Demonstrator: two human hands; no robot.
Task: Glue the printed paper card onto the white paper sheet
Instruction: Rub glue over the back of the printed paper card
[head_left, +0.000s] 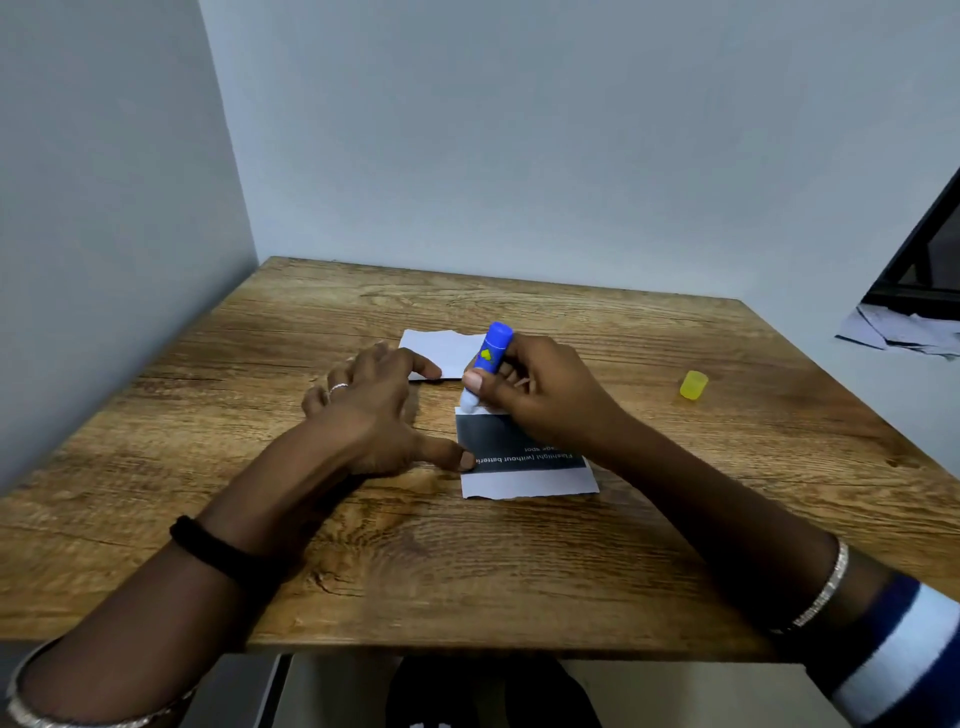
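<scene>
On the counter (363, 561), my left hand (374, 415) lay open, thumb pinning the printed card (511, 441) so it couldn't slide. Right hand (540, 395) gripped the glue stick (491, 358), tip at the card's far edge; white sheet (441, 348) waited beyond.

Soft, even, cool-toned light fills the scene, moderately bright, with no hard glare. The wood-grain brown bench (363, 545) carries only faint, diffuse shadows, darkest just under the left hand (363, 410) and its forearm. The pale grey-blue wall (519, 130) behind the bench dims towards its upper corners. Wide-angle distortion bows the bench's edges and stretches the forearms nearest the lower corners. Focus is slightly soft overall; the white print on the dark printed paper card (519, 452) is only partly legible.
</scene>
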